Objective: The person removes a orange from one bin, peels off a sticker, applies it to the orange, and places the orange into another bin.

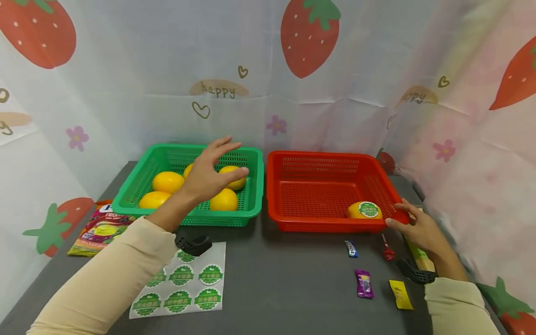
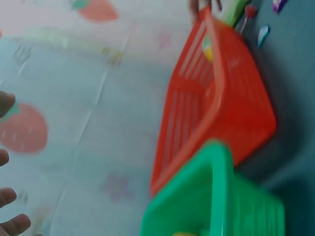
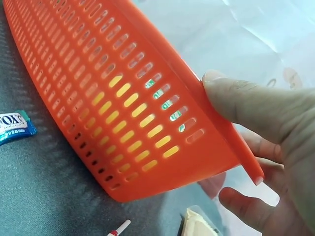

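Observation:
My left hand (image 1: pixel 204 177) hovers over the green basket (image 1: pixel 255 209), fingers spread and holding nothing. Several round yellow-orange fruits (image 1: pixel 224 200) lie in that basket, partly hidden by the hand. To its right stands the red basket (image 1: pixel 318 225), with one yellow-orange fruit (image 1: pixel 353 210) in its front right corner. A round green-and-white sticker (image 1: pixel 368 209) is on this fruit. My right hand (image 1: pixel 423 230) grips the red basket's front right corner; in the right wrist view the thumb (image 3: pixel 236 96) lies on the rim and the fingers are around the outer side.
A sheet of green round stickers (image 1: pixel 194 288) lies in front of the green basket. A fruit candy bag (image 1: pixel 98 230) is at the left. Small wrapped candies (image 1: pixel 364 284) and a red lollipop (image 1: pixel 388 252) lie at front right. A printed curtain (image 1: pixel 167 56) hangs behind.

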A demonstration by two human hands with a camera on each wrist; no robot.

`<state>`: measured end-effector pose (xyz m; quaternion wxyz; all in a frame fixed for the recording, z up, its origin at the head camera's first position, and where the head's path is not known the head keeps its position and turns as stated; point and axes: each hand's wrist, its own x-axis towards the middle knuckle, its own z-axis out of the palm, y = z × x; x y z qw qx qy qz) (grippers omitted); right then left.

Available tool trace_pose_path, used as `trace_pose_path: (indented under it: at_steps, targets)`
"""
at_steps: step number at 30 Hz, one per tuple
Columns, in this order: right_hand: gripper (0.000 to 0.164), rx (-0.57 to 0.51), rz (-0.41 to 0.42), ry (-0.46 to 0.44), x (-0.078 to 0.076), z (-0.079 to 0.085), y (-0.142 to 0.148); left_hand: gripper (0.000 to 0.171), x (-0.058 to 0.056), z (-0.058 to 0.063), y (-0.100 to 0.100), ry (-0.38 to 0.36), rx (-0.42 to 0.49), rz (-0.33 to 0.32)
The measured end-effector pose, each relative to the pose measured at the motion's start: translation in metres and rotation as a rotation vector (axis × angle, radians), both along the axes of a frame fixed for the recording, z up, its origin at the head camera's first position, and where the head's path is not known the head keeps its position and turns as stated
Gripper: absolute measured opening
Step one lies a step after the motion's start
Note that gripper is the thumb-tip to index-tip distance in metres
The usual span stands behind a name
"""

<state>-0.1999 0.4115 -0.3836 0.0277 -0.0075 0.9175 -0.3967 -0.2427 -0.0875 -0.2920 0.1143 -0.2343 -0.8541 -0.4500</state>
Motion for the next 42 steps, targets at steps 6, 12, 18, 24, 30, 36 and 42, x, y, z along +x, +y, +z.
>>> trace_pose_path:
  at_steps: [6, 12, 18, 24, 30, 36, 42]
  targets:
    - [0.078, -0.002, 0.006, -0.003, 0.000, -0.001, 0.002, 0.059, 0.010, -0.010, -0.063, 0.024, 0.029, 0.106]
    - [0.077, 0.000, 0.009, 0.003, 0.000, -0.002, 0.000, 0.056, 0.017, -0.024, -0.121, 0.060, 0.002, 0.243]
    - [0.078, 0.013, 0.003, -0.002, 0.000, 0.000, -0.001, 0.055, 0.017, -0.048, -0.172, 0.030, 0.005, 0.321]
    - [0.077, 0.026, 0.012, -0.015, 0.000, 0.003, -0.001, 0.060, 0.016, -0.076, -0.210, -0.125, -0.048, 0.326]
    - [0.081, 0.060, 0.009, -0.003, -0.001, 0.023, -0.012, 0.063, 0.017, -0.100, -0.234, -0.217, -0.149, 0.277]
    - [0.081, 0.062, 0.030, 0.080, 0.002, 0.075, -0.041, 0.066, 0.015, -0.111, -0.238, -0.228, -0.160, 0.251]
    - [0.073, -0.046, 0.110, 0.187, 0.002, 0.116, -0.099, 0.067, 0.013, -0.115, -0.235, -0.233, -0.183, 0.281]
